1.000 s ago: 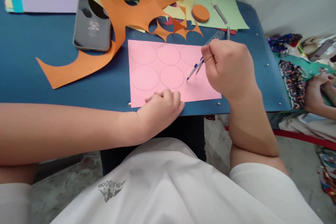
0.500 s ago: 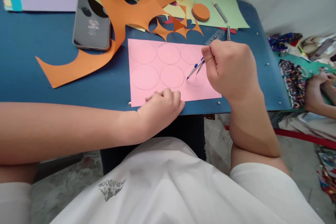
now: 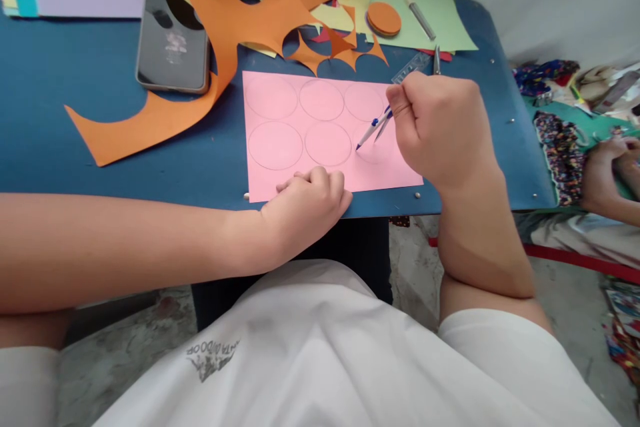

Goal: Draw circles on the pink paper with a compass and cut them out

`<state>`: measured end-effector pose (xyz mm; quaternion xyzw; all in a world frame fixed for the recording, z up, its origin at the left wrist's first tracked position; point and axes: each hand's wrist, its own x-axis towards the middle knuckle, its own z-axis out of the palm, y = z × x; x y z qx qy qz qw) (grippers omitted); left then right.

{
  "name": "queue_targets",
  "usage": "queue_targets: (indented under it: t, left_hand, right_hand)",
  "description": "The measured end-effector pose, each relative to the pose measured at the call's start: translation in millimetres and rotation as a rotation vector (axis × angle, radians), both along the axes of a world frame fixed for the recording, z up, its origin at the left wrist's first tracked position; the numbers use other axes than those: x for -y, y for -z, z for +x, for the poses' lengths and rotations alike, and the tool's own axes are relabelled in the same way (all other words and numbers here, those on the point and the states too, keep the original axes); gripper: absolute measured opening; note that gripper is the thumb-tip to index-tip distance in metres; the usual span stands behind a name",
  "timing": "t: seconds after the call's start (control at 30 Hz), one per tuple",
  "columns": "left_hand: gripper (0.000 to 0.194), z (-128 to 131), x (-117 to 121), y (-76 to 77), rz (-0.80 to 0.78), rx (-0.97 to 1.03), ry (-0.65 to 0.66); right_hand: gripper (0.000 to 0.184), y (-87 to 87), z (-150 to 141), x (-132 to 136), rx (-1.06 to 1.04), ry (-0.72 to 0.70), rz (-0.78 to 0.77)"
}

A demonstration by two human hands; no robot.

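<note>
My right hand (image 3: 443, 130) is closed around the top of a drawing compass (image 3: 373, 130), blue and white on one leg. The compass leans, its legs a little apart, over the right part of a sheet of pink paper (image 3: 260, 183). Several pencilled circles in two rows mark the paper; the lower right one is faint and partly hidden by my hand. With its fingers curled, my left hand (image 3: 315, 197) lies on the paper's lower edge, holding it against the blue table (image 3: 100, 67).
Orange paper offcuts (image 3: 250, 27) spread behind the pink sheet, with a phone (image 3: 173, 40) at left. Stacked orange discs (image 3: 384, 19), a clear ruler (image 3: 411, 68) and scissors (image 3: 437, 60) lie at the back right. Another person's hands (image 3: 613, 163) show at far right.
The view has shifted very slightly. My right hand and the compass are in nearly the same place; my left hand stays on the paper.
</note>
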<state>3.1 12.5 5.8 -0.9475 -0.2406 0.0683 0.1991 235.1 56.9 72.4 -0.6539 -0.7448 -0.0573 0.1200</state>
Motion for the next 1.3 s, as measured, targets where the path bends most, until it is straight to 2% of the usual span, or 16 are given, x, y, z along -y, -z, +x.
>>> queue_targets:
  t: [0.23,0.53,0.77,1.1,1.3]
  left_hand:
    - [0.041,1,-1,-4.2,0.006,-0.025,0.011]
    - [0.05,2,-4,-23.3,-0.107,-0.083,0.01]
    - [0.054,3,-4,-22.6,-0.121,-0.103,0.013]
    - [0.05,4,-5,-26.0,-0.106,-0.114,0.007]
    - [0.046,0,-2,-13.8,-0.031,-0.056,0.016]
  right_hand:
    - [0.04,-0.1,-1,0,0.033,0.009,-0.001]
    - [0.04,-0.9,-4,0,0.065,0.021,-0.014]
    - [0.038,-5.2,-16,3,0.135,0.089,-0.057]
    - [0.042,4.9,-1,1,0.056,0.023,0.006]
    - [0.043,2.0,-6,4,0.048,0.058,-0.022]
